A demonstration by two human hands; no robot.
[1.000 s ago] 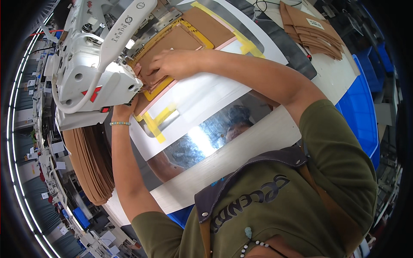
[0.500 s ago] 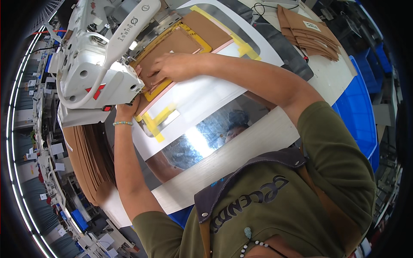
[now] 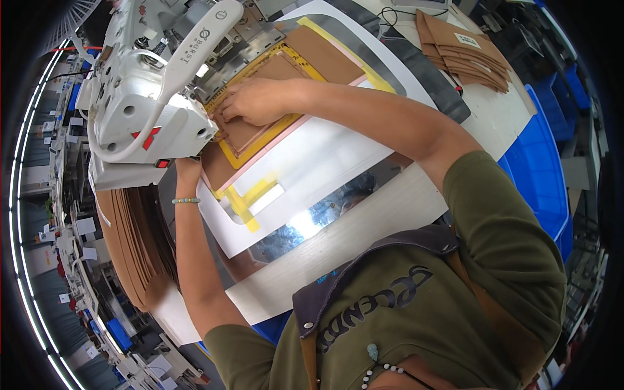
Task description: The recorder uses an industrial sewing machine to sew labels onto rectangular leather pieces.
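A brown panel (image 3: 244, 134) lies inside a yellow frame (image 3: 252, 151) on a white sheet (image 3: 312, 153) with yellow tape at its corners. My right hand (image 3: 257, 102) rests on the panel near the sewing machine's needle area, palm down, fingers stretched out and a little bent. The white sewing machine (image 3: 140, 117) stands over the left end of the frame. My left hand (image 3: 188, 168) reaches in at the sheet's left edge beside the machine head. Its fingers are hidden behind the machine, so what they touch does not show.
A shiny metal plate (image 3: 302, 224) shows below the sheet. Brown pieces are stacked at the left (image 3: 140, 247), and another brown stack (image 3: 458, 49) lies at the far right. A blue bin (image 3: 536, 169) stands beside the table's right edge.
The white sheet with its frame and panel has shifted slightly toward me and to the right, covering more of the metal plate. My left wrist has come slightly nearer; my right hand stays on the panel.
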